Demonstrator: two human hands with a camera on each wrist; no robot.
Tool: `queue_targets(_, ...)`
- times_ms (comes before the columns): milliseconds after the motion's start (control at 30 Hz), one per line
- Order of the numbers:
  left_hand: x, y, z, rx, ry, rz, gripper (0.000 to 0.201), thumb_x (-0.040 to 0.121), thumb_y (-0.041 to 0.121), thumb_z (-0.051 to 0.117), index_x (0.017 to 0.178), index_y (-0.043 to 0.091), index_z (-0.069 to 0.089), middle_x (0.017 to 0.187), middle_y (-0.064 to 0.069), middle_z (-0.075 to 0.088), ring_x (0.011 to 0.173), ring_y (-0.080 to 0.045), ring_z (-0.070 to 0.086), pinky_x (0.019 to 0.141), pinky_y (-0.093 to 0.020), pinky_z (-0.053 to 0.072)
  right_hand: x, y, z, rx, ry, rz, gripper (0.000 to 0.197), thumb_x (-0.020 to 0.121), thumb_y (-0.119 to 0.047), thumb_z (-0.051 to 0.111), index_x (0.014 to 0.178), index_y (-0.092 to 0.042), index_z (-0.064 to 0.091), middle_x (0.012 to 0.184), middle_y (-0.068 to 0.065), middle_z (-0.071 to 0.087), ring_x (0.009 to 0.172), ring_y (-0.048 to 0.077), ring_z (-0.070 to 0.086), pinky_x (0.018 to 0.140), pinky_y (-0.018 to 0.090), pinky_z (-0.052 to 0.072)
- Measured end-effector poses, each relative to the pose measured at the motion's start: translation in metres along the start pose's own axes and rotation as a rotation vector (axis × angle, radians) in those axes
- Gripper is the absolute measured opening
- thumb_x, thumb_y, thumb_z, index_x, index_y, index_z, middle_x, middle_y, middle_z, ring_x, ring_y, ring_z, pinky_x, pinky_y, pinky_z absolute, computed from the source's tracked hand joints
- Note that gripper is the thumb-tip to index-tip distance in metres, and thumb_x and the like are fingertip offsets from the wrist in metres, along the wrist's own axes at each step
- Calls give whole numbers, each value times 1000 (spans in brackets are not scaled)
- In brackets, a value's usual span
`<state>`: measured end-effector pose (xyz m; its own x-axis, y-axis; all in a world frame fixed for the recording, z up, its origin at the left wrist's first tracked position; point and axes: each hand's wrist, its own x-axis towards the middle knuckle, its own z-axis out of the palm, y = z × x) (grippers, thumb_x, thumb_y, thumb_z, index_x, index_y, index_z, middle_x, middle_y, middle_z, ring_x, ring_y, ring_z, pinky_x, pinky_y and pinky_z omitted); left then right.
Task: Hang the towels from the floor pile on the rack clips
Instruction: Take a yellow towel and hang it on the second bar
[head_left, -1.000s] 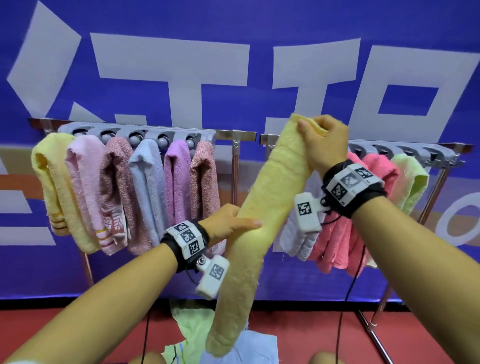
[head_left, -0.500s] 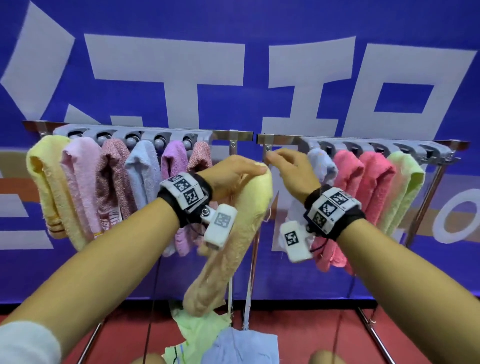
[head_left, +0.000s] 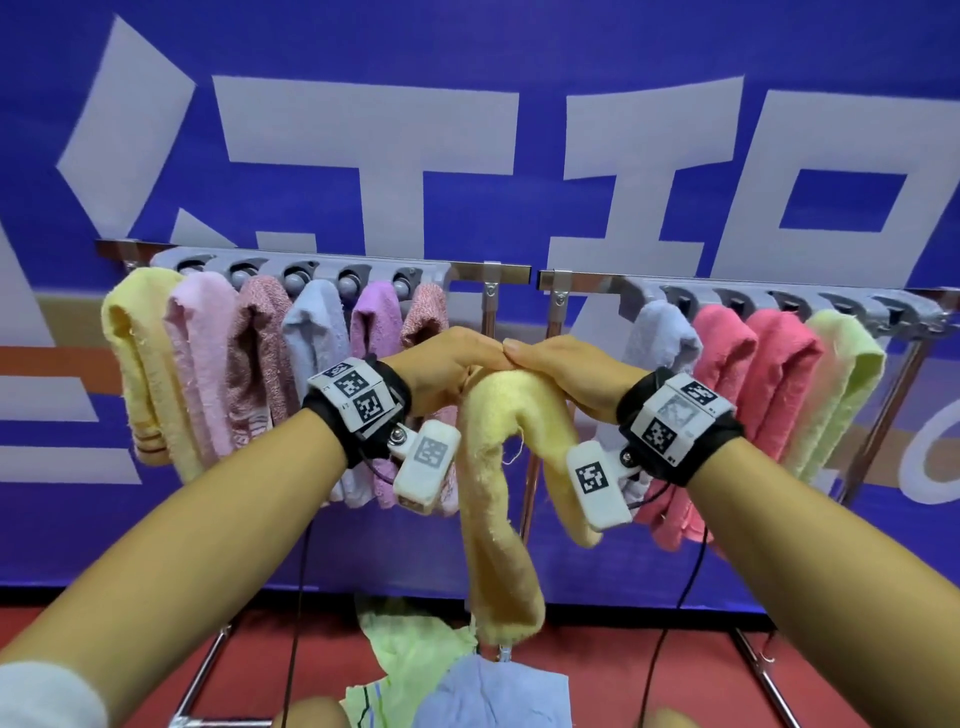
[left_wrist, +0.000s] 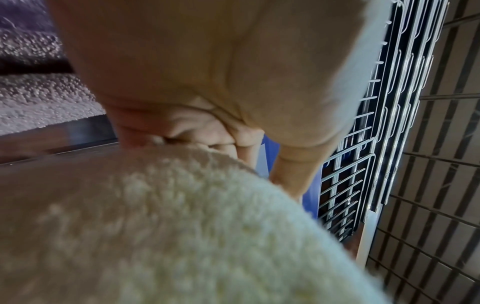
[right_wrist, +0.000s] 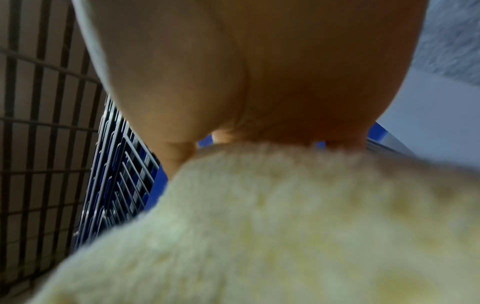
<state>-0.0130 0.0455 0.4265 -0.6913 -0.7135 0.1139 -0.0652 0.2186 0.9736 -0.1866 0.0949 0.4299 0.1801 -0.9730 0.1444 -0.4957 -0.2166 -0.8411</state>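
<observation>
- The left hand and the right hand meet fingertip to fingertip at the centre of the head view, both laid over the top of a yellow towel.
- The towel is doubled over under the palms, so that two tails hang down, a long one at the middle and a shorter one toward the right; I take the fold to be the part meant for a clip.
- In the left wrist view the fingers curl down onto the fold. In the right wrist view the palm sits on the pile and only fingertips show past it, so I cannot tell how firmly that hand grips.
- The hands hold the fold just below the gap between the two rack bars, where no clip sits.
- Grey clips on the upper left all carry towels; empty ones show on the right bar above the blue, pink and green towels.
- The floor pile, green and blue cloth, lies at the bottom centre on the red floor, so more remain to hang.
</observation>
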Motion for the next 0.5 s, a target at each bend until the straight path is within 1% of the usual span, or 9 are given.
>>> queue_targets(67, 0, -3, 1, 6, -6, -14, 32, 77, 23, 75, 89, -5, 66, 72, -13, 54, 61, -19, 51, 58, -29, 38, -4, -2, -6, 82, 13, -17, 44, 98, -41, 53, 88, -2, 72, 75, 9, 70, 68, 15, 65, 66, 27, 50)
queue_targets(100, -1, -4, 2, 14, -14, -23, 28, 82, 26, 73, 84, -1, 67, 67, -10, 54, 58, -17, 50, 56, -27, 37, -6, -3, -10, 134, 20, -16, 41, 99, -37, 53, 90, -2, 72, 74, 7, 70, 67, 14, 65, 64, 26, 50)
queue_targets(133, -1, -6, 3, 15, -17, -39, 26, 89, 26, 67, 76, 3, 69, 60, -6, 53, 53, -14, 49, 53, -23, 37, -8, -3, -13, 184, 28, -18, 40, 99, -35, 53, 94, 1, 71, 75, 8, 70, 68, 15, 66, 63, 26, 51)
queue_targets(200, -1, -11, 5, 1, -35, -65, 42, 98, 20, 55, 60, 12, 70, 49, 3, 55, 41, -7, 49, 43, -16, 36, -11, -1, -19, 239, 79, -32, 41, 99, -32, 53, 100, 6, 68, 79, 12, 69, 70, 18, 66, 65, 27, 52)
queue_targets(233, 0, -14, 5, -7, -51, -74, 43, 99, 17, 53, 60, 12, 71, 49, 3, 58, 41, -6, 53, 42, -15, 38, -12, 1, -22, 255, 133, -44, 41, 98, -33, 55, 100, 7, 66, 80, 15, 67, 71, 20, 64, 66, 29, 52)
queue_targets(300, 1, -16, 3, -24, -65, -80, 30, 98, 15, 54, 73, 10, 70, 58, 1, 64, 50, -7, 60, 47, -17, 45, -12, 8, -28, 298, 272, -73, 45, 92, -40, 62, 98, 5, 64, 84, 21, 59, 75, 28, 57, 72, 37, 47)
queue_targets(400, 3, -6, 1, -56, -13, -44, 25, 100, 13, 49, 78, 5, 59, 58, 4, 63, 53, -6, 60, 50, -18, 46, -12, 17, -33, 304, 381, -71, 73, 73, -56, 70, 89, 14, 57, 84, 18, 55, 78, 28, 52, 74, 42, 42)
queue_targets(433, 4, -1, 2, -68, 1, -21, 27, 101, 12, 47, 78, 5, 58, 55, 5, 62, 51, -5, 59, 50, -17, 46, -11, 19, -32, 289, 381, -67, 70, 70, -57, 70, 84, 10, 57, 78, 16, 54, 74, 26, 52, 72, 40, 42)
queue_targets(500, 6, 7, 6, -70, -6, 13, 29, 103, 9, 43, 79, 4, 60, 51, 2, 62, 48, -3, 59, 48, -15, 45, -10, 18, -27, 276, 357, -61, 47, 70, -54, 69, 74, -9, 54, 67, 9, 50, 63, 20, 48, 64, 34, 40)
